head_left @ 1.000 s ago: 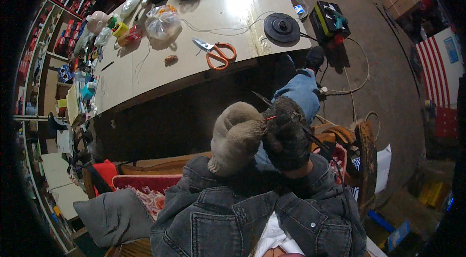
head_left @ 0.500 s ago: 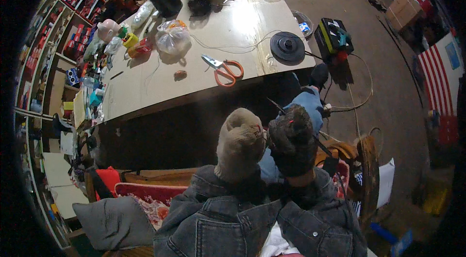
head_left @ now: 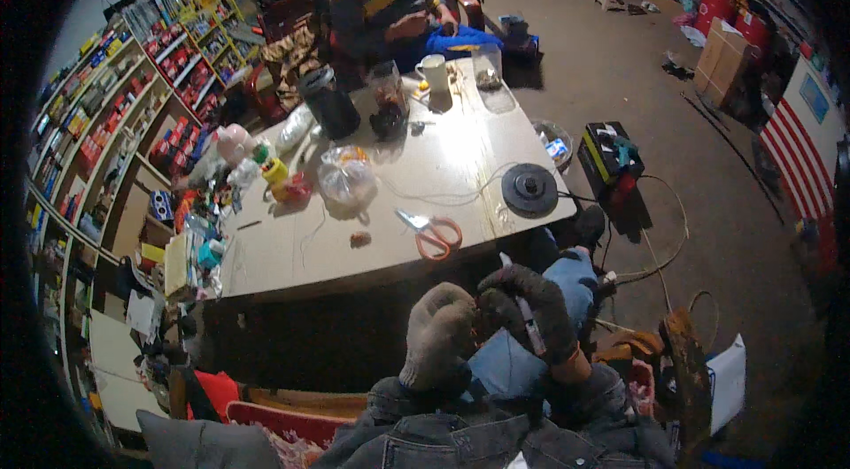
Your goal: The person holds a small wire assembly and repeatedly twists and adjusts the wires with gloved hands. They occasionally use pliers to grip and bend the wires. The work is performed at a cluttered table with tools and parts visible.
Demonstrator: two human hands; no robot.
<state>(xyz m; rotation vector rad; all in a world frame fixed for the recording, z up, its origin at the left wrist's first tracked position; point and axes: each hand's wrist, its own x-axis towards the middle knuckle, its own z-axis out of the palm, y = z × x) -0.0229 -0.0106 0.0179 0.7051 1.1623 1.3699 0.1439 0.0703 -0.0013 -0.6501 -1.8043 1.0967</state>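
My left hand [head_left: 440, 332], in a light grey knit glove, is curled closed above my lap; whatever it may hold is hidden. Close beside it, my right hand [head_left: 542, 305] wears a darker glove, its fingers wrapped round a slim stick-like tool [head_left: 532, 327]. One pale end of this tool pokes out beyond the fingers; its exact kind cannot be made out. My knees in light blue cloth [head_left: 506, 363] show below. On the table ahead lie orange-handled scissors [head_left: 434, 236], blades partly apart, and a small brown lump [head_left: 360, 240].
The table [head_left: 328, 265] bears a knotted plastic bag [head_left: 347, 181], a round black base [head_left: 529, 189] with a cord, a black canister [head_left: 328, 103] and a white mug [head_left: 433, 73]. Across it sits another person [head_left: 376, 13]. A black box [head_left: 609, 157] and cables lie on the right floor.
The view has tilted up, bringing the seated person and far floor into sight. My right hand has turned, so the tool now shows pale along it. Both hands stay close together.
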